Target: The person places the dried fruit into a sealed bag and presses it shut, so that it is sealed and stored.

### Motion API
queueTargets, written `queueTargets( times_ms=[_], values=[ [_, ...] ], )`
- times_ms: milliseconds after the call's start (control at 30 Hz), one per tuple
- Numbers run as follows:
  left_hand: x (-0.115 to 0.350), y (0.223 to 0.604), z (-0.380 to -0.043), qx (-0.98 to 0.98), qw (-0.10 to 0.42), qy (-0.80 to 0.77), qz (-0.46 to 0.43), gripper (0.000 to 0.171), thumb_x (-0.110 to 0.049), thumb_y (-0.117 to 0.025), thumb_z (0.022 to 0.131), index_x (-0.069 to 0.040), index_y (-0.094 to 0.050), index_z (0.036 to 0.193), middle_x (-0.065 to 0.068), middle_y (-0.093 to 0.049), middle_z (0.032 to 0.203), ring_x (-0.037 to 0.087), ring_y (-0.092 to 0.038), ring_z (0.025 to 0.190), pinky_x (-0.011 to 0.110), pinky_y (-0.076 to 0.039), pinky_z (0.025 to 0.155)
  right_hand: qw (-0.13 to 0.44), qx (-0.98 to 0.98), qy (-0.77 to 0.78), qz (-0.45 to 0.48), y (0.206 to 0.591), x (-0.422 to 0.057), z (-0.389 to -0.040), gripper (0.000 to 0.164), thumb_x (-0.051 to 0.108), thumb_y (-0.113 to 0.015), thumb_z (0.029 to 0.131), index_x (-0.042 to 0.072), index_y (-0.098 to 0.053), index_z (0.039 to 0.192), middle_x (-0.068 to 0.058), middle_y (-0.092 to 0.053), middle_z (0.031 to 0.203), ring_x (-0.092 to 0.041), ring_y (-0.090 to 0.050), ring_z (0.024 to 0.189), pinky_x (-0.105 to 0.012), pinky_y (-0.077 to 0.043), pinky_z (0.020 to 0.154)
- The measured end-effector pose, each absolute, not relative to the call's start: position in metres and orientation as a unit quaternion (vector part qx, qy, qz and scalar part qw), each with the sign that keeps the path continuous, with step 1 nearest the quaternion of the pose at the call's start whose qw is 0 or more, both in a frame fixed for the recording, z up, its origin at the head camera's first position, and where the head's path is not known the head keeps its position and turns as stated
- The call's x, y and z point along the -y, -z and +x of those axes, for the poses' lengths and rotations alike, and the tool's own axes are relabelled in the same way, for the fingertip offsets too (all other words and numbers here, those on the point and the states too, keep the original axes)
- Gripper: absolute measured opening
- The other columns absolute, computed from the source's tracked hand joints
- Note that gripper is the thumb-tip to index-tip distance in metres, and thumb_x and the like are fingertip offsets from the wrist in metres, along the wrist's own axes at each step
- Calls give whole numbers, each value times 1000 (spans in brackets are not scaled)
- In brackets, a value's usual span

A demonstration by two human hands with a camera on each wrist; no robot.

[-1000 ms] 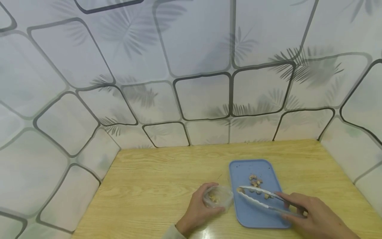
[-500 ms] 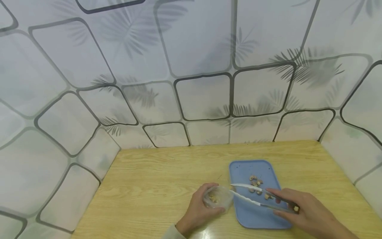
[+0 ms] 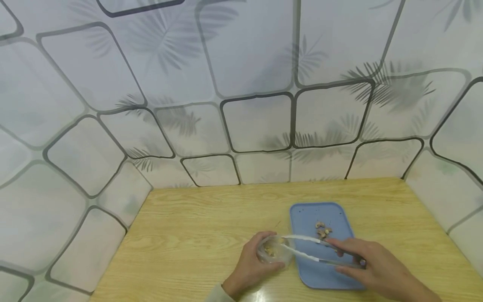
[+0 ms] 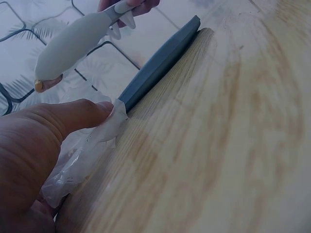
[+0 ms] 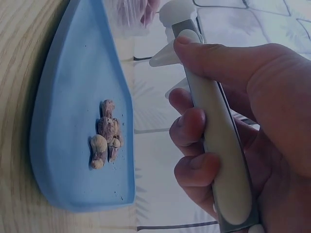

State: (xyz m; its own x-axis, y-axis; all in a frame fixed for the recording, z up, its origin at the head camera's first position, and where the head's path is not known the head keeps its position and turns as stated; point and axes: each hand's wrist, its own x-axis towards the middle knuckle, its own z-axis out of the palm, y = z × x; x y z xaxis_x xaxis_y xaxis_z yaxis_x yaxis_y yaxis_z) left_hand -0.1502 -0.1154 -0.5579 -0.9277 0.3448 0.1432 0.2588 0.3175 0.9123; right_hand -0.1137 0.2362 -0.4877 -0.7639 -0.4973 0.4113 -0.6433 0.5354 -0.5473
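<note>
My left hand (image 3: 250, 261) grips a clear plastic bag (image 3: 284, 253) by its side, thumb and fingers curved round its open mouth. Small yellowish-brown pieces (image 3: 269, 250) lie inside the bag. In my right hand (image 3: 377, 264) is a pair of tongs (image 3: 307, 255) with white scalloped tips, which reach over the bag's mouth. A brown dried piece (image 4: 47, 84) shows at the tongs' tip in the left wrist view. Several knobbly, mushroom-like dried pieces (image 5: 107, 133) lie on a blue tray (image 5: 73, 111).
The blue tray stands just right of the bag on a wood-grain table (image 3: 196, 239). Dark crumbs dot the tray's far end. Patterned wall covering (image 3: 256, 121) rises behind the table and on both sides.
My right hand has carried the tongs leftward from over the tray, with a piece in their tips, to over the bag. The left hand and bag have stayed in place.
</note>
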Motion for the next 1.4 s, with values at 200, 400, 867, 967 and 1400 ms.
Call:
queueTargets(
  times_ms=[200,400,867,967,1400],
  values=[
    [115,557,-150,-811,37,-552,190,75,-21,-98,79,-29,-63,145,0,-72,137,15,-66,122,27,-51,105,70,874,-363,314,490,-233,-114,65,20,-93,86,11,-70,146,12,-71,102,12,-48,75,-18,-44,56],
    [114,556,-151,-814,33,-546,195,74,-21,-98,80,-27,-63,145,-1,-72,137,13,-66,122,28,-51,106,88,884,-351,298,495,-233,-112,69,23,-94,85,10,-68,147,16,-66,102,11,-46,75,-17,-41,57],
    [115,558,-152,-817,23,-542,197,76,-24,-99,79,-28,-62,146,-3,-72,140,16,-66,126,29,-50,109,85,904,-351,227,499,-243,-104,75,23,-94,85,4,-62,150,12,-65,104,8,-41,68,-19,-40,54],
    [116,559,-152,-816,26,-543,197,76,-25,-98,80,-29,-62,146,-3,-71,140,16,-66,127,29,-50,110,67,907,-368,196,499,-242,-102,80,22,-94,86,8,-55,155,12,-62,94,6,-43,64,-21,-41,52],
    [116,558,-151,-820,31,-540,190,76,-26,-98,80,-29,-62,146,-3,-71,142,16,-65,130,30,-49,112,71,911,-382,141,498,-245,-96,66,19,-92,88,15,-56,143,10,-52,85,4,-38,58,-22,-38,50]
  ],
)
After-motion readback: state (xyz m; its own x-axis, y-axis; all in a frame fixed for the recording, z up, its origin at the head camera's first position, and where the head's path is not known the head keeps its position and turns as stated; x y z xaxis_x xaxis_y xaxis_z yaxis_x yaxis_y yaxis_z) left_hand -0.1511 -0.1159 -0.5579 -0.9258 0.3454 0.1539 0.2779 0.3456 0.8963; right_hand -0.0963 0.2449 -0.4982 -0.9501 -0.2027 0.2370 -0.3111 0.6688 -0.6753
